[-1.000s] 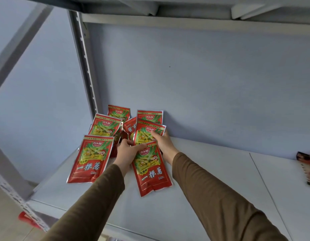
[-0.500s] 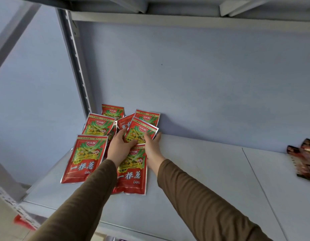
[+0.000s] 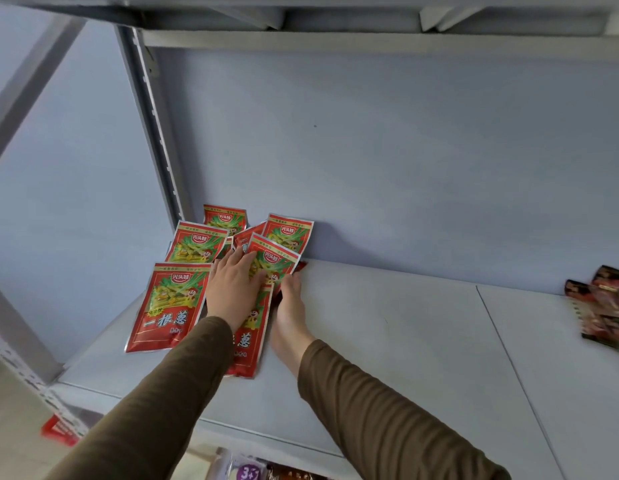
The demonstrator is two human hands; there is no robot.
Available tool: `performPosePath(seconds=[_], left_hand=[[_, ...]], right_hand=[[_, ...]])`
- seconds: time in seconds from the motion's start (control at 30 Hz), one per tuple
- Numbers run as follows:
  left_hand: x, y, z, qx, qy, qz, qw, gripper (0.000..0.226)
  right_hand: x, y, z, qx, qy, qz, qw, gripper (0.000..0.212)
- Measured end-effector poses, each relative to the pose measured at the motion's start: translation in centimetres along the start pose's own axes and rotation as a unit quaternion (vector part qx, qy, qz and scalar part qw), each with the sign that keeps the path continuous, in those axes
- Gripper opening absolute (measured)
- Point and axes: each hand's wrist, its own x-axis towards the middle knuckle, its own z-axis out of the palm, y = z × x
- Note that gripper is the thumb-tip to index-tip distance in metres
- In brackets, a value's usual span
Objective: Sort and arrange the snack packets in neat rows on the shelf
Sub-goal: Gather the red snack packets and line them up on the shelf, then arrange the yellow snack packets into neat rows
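Red snack packets [image 3: 169, 303] sit bunched in the shelf [image 3: 387, 341] corner by the left upright post [image 3: 155, 133], mostly lying lengthwise front-to-back, logos toward the back wall. Left hand [image 3: 232, 289] lies flat, fingers straight, pressing the middle packet [image 3: 273, 265]. Right hand [image 3: 290, 306] rests edge-on against the packets' right side, fingers straight.
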Motion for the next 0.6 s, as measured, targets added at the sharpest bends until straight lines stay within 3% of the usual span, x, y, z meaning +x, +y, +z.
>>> performPosePath(seconds=[0.13, 0.23, 0.33, 0.43, 0.6], left_hand=[[-1.2, 0.8, -0.8, -0.024, -0.004, 0.017, 1.000, 0.053], [-1.9, 2.5, -0.7, -0.033, -0.018, 0.048, 0.998, 0.053], [-2.1, 5.3, -0.3, -0.028, -0.027, 0.090, 0.995, 0.053], [-2.6, 8.9, 0.9, -0.026, -0.038, 0.124, 0.991, 0.053], [-4.5, 16.2, 4.2, -0.033, -0.080, 0.160, 0.983, 0.053]], right_hand=[[-1.0, -1.8, -2.2, -0.051, 0.012, -0.050, 0.997, 0.041], [-1.4, -3.7, -4.8, -0.168, 0.032, -0.089, 0.981, 0.051], [-1.9, -6.0, -8.4, -0.345, 0.060, -0.178, 0.920, 0.054], [-3.2, -8.9, -12.9, -0.502, 0.083, -0.244, 0.825, 0.047], [-5.8, -12.9, -21.4, -0.630, 0.125, -0.250, 0.725, 0.046]])
